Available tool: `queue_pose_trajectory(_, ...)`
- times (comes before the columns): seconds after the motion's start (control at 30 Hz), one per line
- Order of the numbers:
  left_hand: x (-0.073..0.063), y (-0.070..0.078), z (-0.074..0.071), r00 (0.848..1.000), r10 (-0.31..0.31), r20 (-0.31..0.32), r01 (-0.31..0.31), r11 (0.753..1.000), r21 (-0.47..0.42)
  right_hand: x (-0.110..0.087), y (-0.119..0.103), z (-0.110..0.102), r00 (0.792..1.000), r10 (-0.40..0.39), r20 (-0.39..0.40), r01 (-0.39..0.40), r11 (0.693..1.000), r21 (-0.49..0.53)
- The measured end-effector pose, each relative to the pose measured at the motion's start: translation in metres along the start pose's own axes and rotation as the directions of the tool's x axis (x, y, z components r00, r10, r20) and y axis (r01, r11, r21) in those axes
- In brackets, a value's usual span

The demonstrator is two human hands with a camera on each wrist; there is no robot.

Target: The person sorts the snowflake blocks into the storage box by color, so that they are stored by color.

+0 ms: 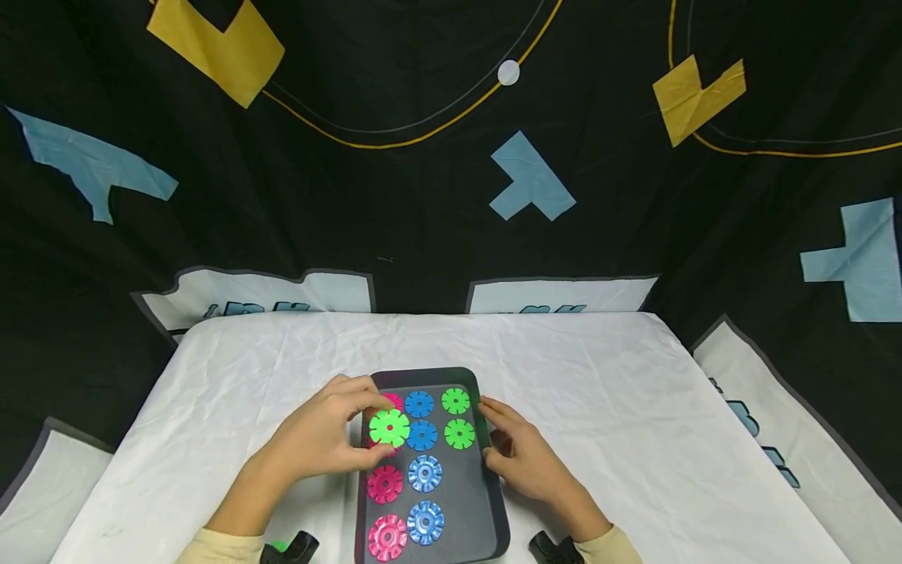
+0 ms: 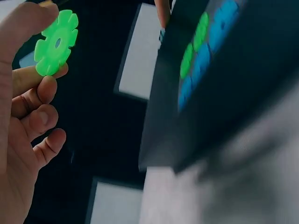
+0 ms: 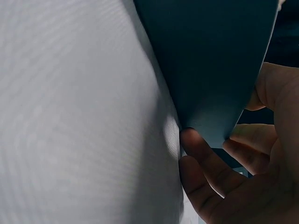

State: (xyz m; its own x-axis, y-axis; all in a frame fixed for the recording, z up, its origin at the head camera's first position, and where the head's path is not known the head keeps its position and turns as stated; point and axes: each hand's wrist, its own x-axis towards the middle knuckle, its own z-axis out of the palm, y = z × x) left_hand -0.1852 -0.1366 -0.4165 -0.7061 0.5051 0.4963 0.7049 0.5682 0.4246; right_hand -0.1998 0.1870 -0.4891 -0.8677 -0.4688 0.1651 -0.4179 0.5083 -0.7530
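Observation:
My left hand (image 1: 327, 427) pinches a bright green notched disc (image 1: 389, 428) between thumb and fingers, above the left side of a dark tray (image 1: 468, 501). In the left wrist view the green disc (image 2: 57, 43) stands on edge, a small hole at its centre. Pink discs (image 1: 385, 484) and blue discs (image 1: 425, 474) lie in two columns in the tray. Two green discs (image 1: 460, 434) form a third column at the upper right. The held disc partly hides pink ones. My right hand (image 1: 524, 453) holds the tray's right side, fingertips low against the outer wall (image 3: 210, 93).
A white cloth (image 1: 599, 392) covers the table under the tray. Behind it hangs a black cloth (image 1: 423, 211) with blue and yellow shapes. A bit of green (image 1: 279, 545) shows beside the black strap (image 1: 299, 548) at my left wrist.

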Motion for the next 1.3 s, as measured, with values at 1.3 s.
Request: queue_pose_trajectory(1.3, 0.065, 0.023, 0.11, 0.837, 0.055, 0.545, -0.213, 0.95, 0.23, 0.0, 0.002, -0.005, 0.997, -0.033, 0.073, 0.031, 0.999, 0.033)
